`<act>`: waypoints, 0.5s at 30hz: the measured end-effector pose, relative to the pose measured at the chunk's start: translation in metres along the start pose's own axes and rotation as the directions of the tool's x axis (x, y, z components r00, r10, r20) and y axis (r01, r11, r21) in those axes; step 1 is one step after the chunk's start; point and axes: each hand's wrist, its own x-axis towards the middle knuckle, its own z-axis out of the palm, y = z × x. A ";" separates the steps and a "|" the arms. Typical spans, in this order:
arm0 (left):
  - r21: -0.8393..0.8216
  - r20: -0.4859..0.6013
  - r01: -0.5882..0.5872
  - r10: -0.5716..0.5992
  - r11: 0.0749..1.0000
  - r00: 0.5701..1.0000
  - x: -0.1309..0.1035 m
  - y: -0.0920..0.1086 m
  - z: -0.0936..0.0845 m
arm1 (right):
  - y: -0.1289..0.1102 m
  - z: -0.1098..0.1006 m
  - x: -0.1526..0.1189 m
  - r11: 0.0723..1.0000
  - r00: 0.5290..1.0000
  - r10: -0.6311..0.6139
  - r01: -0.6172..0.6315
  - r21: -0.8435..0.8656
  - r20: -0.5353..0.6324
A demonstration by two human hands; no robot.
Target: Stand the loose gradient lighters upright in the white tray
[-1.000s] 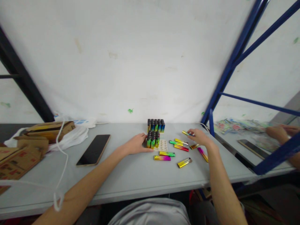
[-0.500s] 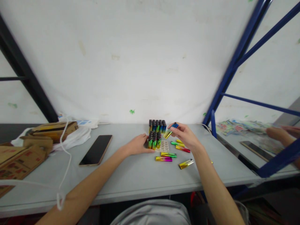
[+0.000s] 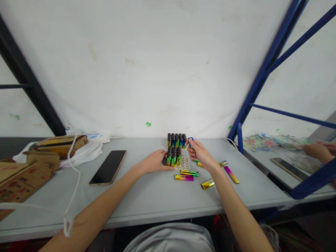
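Observation:
My right hand (image 3: 198, 152) is closed on a metallic lighter (image 3: 190, 140). Its blue end shows above the fingers, and the rest is mostly hidden. Below and left of that hand is a white tray (image 3: 185, 163) with round sockets, bare on its right side. Lighters with dark tops (image 3: 173, 158) stand upright in rows on the left of the tray. My left hand (image 3: 156, 161) grips the tray's left side, its thumb along the front corner and its fingers behind. In front lie a yellow-green lighter (image 3: 189, 173) and a yellow-purple lighter (image 3: 184, 177).
Behind the tray stands another block of upright lighters (image 3: 176, 140). More loose lighters, one purple and yellow (image 3: 231, 174), lie around my right forearm. A phone (image 3: 107, 167), cardboard boxes (image 3: 28, 175) and a white cable (image 3: 75, 168) are left. A blue metal frame (image 3: 256, 87) rises at right.
My right hand has turned the lighter more upright and moved slightly left and down, now covering more of it. My left hand stays at the tray.

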 end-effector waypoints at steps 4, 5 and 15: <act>0.009 0.003 -0.003 0.003 1.000 1.000 0.000 0.001 -0.001 | 0.009 -0.001 0.008 0.972 0.987 -0.044 0.006 -0.236 -0.154; 0.017 0.006 -0.002 0.002 1.000 1.000 -0.001 0.002 -0.002 | 0.012 -0.001 0.009 0.952 0.980 -0.086 0.028 -0.304 -0.180; -0.037 -0.043 -0.033 0.031 0.999 0.999 -0.001 -0.004 0.001 | 0.012 0.012 0.002 0.727 0.915 -0.373 0.186 -0.661 -0.152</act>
